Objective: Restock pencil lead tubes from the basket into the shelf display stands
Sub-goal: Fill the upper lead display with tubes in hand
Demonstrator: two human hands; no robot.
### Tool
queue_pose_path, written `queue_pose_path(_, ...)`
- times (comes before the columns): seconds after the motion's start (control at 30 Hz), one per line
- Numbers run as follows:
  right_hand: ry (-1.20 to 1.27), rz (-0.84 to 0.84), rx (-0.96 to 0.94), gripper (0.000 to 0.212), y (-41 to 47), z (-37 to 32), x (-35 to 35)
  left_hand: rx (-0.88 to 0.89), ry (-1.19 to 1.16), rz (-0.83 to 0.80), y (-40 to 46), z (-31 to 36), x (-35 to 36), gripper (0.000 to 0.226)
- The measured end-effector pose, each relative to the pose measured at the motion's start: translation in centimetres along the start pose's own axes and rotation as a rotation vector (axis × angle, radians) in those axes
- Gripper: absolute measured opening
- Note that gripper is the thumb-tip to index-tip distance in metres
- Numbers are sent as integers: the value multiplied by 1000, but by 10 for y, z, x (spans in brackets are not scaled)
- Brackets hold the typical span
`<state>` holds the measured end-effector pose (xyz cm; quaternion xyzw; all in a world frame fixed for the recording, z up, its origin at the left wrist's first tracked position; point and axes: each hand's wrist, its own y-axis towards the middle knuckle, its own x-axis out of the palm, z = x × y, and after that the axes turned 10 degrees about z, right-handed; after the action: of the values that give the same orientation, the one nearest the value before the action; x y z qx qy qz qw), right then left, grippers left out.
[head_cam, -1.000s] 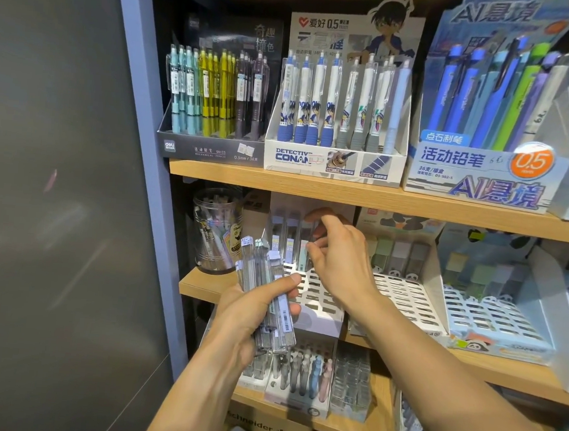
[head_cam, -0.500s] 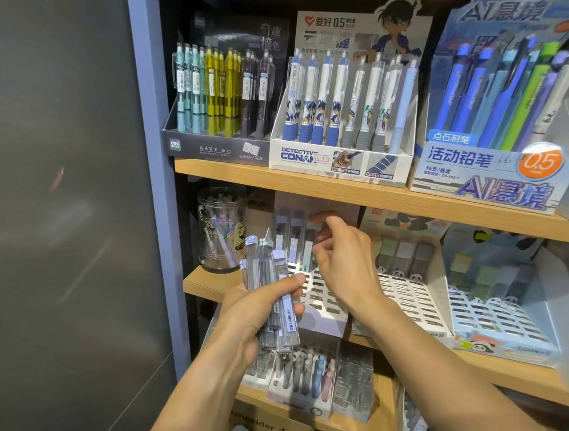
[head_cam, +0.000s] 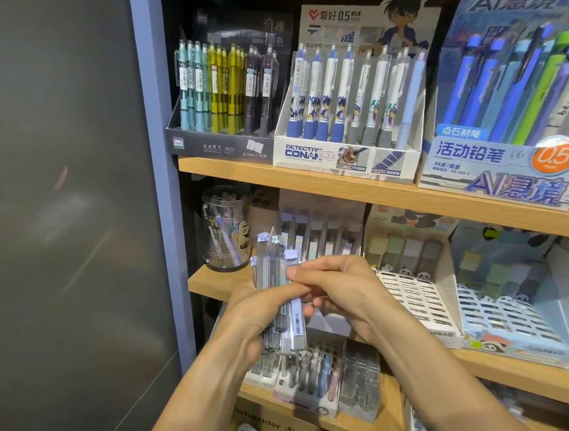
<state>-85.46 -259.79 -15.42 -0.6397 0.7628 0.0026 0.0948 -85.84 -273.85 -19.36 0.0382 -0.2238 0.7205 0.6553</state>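
My left hand (head_cam: 250,310) grips a bundle of clear pencil lead tubes (head_cam: 273,269) upright in front of the middle shelf. My right hand (head_cam: 335,286) meets the bundle from the right, and its fingertips pinch one tube near the middle. Behind both hands stands a white slotted display stand (head_cam: 319,232) with a row of lead tubes along its back. To the right are a second white slotted stand (head_cam: 417,295) and a pale blue one (head_cam: 507,320), each with a few tubes in the back row. No basket is in view.
A clear jar (head_cam: 225,230) of leads stands at the middle shelf's left end. The top shelf (head_cam: 347,186) carries three boxes of mechanical pencils. More lead packs (head_cam: 314,372) sit on the lower shelf. A grey panel (head_cam: 54,195) and blue upright (head_cam: 152,135) close off the left.
My right hand has come back from the back row of the white stand to the bundle in my left hand and now pinches a tube there.
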Motion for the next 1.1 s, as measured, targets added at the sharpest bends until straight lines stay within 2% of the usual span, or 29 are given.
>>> queue_pose_path(0.13,57,31,40,42,2,1,-1,28,48,-51,-1,0,-2,40)
queue_pose_path(0.3,135,98,43,26,4,6,-1,79,47,-42,-1,-2,0,36)
queue_pose_path(0.63,259,172,122,17,5,1,4,43,-8,-42,-1,-2,3,39)
queue_pose_path(0.8,336,239,97,7,14,-4,-4,20,-37,-12,-3,4,-2,30)
queue_pose_path(0.87,331,263,20,19,17,-6,-5,36,-26,49,-1,6,-5,28)
queue_pose_path(1.0,231,312,-186,89,20,-6,1,61,-9,164,11,9,-17,28)
queue_pose_path(1.03,197,316,-245,95,22,-6,3,87,6,197,15,9,-20,28)
queue_pose_path(1.1,131,353,-384,89,26,-5,9,155,76,265,18,10,-25,35)
